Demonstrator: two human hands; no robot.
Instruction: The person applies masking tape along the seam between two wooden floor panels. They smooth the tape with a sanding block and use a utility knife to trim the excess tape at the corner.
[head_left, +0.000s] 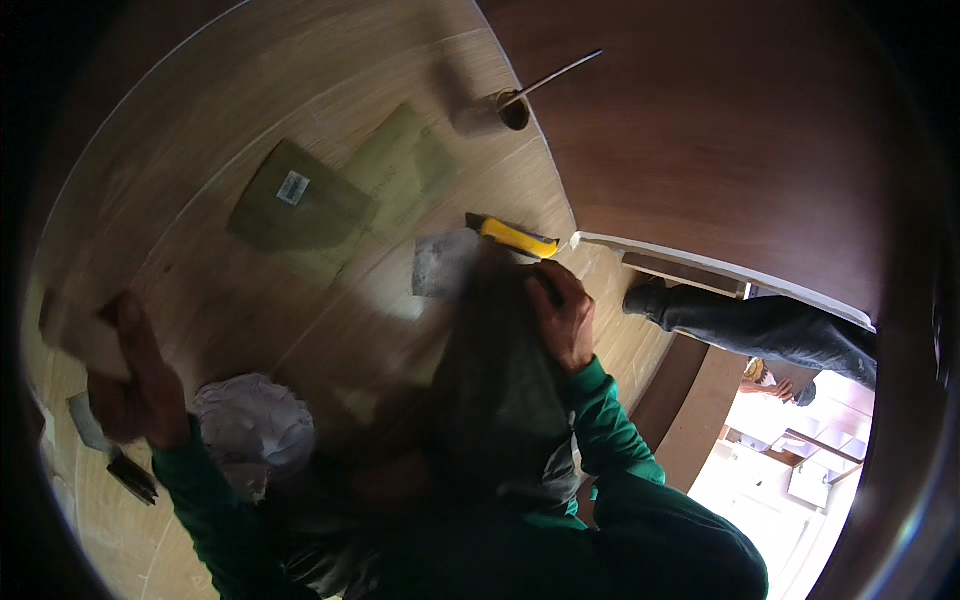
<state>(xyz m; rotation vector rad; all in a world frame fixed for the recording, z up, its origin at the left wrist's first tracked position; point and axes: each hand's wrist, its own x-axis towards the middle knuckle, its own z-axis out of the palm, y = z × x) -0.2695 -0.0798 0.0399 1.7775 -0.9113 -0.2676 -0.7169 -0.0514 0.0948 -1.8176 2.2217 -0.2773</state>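
At the left, my left hand [140, 385] is raised above the floor, thumb pressed on a pale flat rectangular piece [85, 330]. Motion blurs both, so the piece's kind is unclear. My right hand [567, 318] rests on my bent knee, fingers curled loosely over it and a gap showing beside the thumb. Just beyond that knee lie a yellow utility knife [518, 237] and a small grey sheet [443, 264]. Below my left hand is a greyish flat blade [87, 422] beside a dark-handled tool [132, 479]. Crumpled white paper or plastic [255, 425] sits beside my left forearm.
Two olive sheets [290, 225] overlap on the wood-look floor [340, 65]. A cup [512, 112] with a thin stick stands by the brown panel [700, 120]. At right, another person's dark-trousered leg [770, 325] and hand [775, 388] show through an opening.
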